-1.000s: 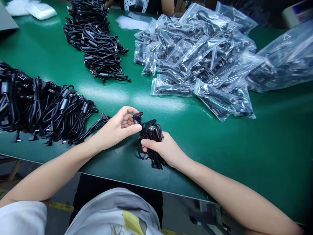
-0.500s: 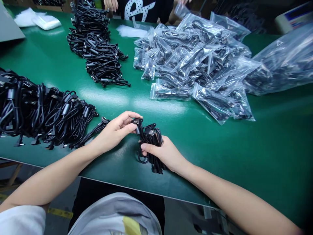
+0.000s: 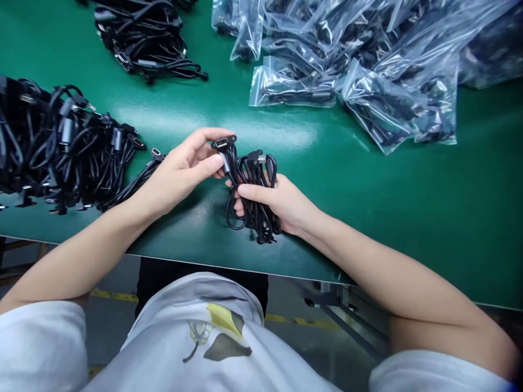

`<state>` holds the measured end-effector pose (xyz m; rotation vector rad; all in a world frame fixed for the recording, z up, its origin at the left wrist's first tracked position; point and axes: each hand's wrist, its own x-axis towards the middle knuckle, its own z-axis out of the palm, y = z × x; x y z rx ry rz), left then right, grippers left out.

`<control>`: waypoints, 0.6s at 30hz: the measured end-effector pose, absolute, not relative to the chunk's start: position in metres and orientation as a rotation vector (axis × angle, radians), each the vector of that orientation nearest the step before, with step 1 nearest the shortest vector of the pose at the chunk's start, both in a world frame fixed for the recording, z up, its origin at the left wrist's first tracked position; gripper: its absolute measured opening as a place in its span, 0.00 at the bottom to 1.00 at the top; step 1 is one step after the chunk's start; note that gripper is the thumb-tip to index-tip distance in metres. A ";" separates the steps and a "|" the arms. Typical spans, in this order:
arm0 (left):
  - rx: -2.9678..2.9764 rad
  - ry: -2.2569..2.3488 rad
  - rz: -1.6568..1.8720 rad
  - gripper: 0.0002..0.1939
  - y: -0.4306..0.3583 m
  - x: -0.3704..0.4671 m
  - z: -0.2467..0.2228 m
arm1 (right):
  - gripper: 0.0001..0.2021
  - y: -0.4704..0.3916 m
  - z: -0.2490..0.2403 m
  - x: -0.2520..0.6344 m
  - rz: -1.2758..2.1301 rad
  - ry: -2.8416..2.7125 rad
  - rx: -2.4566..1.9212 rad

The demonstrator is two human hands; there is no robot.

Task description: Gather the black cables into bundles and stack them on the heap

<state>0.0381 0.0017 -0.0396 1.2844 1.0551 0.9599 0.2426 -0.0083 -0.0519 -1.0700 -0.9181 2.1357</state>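
Note:
My right hand (image 3: 281, 204) is wrapped round a bunch of coiled black cables (image 3: 259, 218), thumb across the front, above the green table near its front edge. Just to the left, my left hand (image 3: 194, 163) pinches a black cable connector (image 3: 224, 144) between thumb and fingers; its port faces up toward me. That connector's cable runs down beside the bunch in my right hand. A silver plug tip shows at the top of the bunch. The fingers behind the cables are partly hidden.
A large heap of black cables (image 3: 73, 147) lies at the left, with one cable end (image 3: 156, 154) by my left wrist. Another cable pile (image 3: 143, 41) is at the back left. Clear bags holding black cables (image 3: 298, 87) are heaped at the back right on the green table (image 3: 408, 207).
The view has tilted down, so the person opposite is out of sight and more of my shirt shows. Both hands keep their grips, with the connector slightly farther from the bunch's plug.

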 end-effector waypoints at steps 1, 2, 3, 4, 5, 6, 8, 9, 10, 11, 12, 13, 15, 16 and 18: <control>1.269 1.068 0.957 0.22 0.002 0.038 -0.041 | 0.18 -0.008 -0.053 0.243 2.142 -0.861 -1.059; 1.262 1.084 0.959 0.24 0.002 0.039 -0.041 | 0.17 -0.007 -0.053 0.243 2.148 -0.808 -1.042; 1.265 1.104 0.967 0.25 0.002 0.038 -0.041 | 0.17 -0.006 -0.053 0.244 2.150 -0.766 -1.023; 1.274 1.123 0.966 0.25 0.002 0.038 -0.041 | 0.17 -0.006 -0.053 0.244 2.144 -0.741 -1.004; 1.285 1.128 0.938 0.24 0.002 0.038 -0.041 | 0.17 -0.005 -0.053 0.244 2.128 -0.725 -0.985; 1.293 1.108 0.873 0.22 0.001 0.038 -0.040 | 0.17 -0.004 -0.053 0.244 2.105 -0.713 -0.968; 1.283 1.002 0.677 0.21 -0.002 0.039 -0.040 | 0.17 -0.003 -0.054 0.243 2.061 -0.694 -0.942; 1.263 0.938 0.589 0.21 -0.003 0.040 -0.040 | 0.17 -0.003 -0.054 0.243 2.047 -0.690 -0.933; 1.238 0.884 0.531 0.22 -0.005 0.041 -0.040 | 0.17 -0.003 -0.054 0.243 2.038 -0.693 -0.923; 1.211 0.844 0.506 0.24 -0.007 0.043 -0.040 | 0.17 -0.004 -0.055 0.244 2.034 -0.701 -0.915; 1.185 0.822 0.497 0.25 -0.008 0.044 -0.040 | 0.17 -0.004 -0.055 0.244 2.028 -0.711 -0.907; 1.162 0.807 0.491 0.27 -0.009 0.044 -0.040 | 0.16 -0.004 -0.056 0.244 2.020 -0.718 -0.898; 1.130 0.789 0.466 0.31 -0.010 0.046 -0.041 | 0.15 -0.003 -0.057 0.244 2.001 -0.720 -0.882; 1.124 0.791 0.455 0.32 -0.010 0.046 -0.041 | 0.15 -0.003 -0.057 0.245 1.990 -0.718 -0.880; 1.126 0.822 0.452 0.31 -0.011 0.046 -0.042 | 0.14 -0.001 -0.058 0.245 1.952 -0.717 -0.890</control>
